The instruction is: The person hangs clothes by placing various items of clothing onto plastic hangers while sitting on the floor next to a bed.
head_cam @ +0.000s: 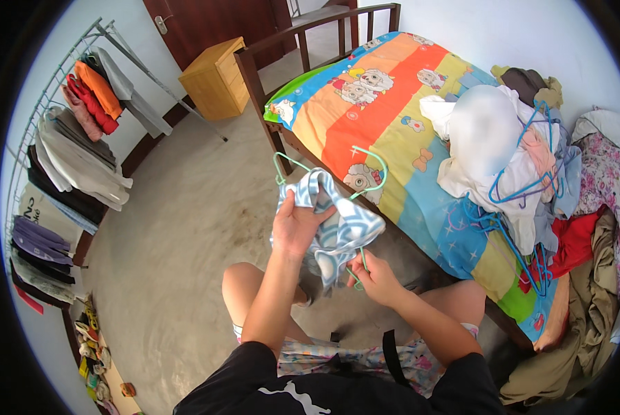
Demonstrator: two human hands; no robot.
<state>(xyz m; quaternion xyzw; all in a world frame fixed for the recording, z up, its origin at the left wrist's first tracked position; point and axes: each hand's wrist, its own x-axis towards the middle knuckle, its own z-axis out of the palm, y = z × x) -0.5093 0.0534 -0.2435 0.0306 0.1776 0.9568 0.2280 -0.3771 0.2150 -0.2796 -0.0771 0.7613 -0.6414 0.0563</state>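
Observation:
A blue-and-white patterned garment (341, 223) is bunched on a light green clothes hanger (384, 168), whose hook points up and to the right. My left hand (295, 225) holds the cloth at its left side, thumb raised and fingers partly behind the fabric. Below the garment, my right hand (374, 277) grips the lower end of the green hanger. Both hands are above my lap, beside the bed. Folds of cloth hide part of the hanger's frame.
On the right, the bed with a cartoon-print sheet (387, 114) bears a heap of clothes (491, 155) and blue hangers (522, 197). A metal rack (24, 135) with hung clothes stands left. A wooden cabinet (216, 78) is near the door (206, 26). Shoes (94, 358) line the lower left.

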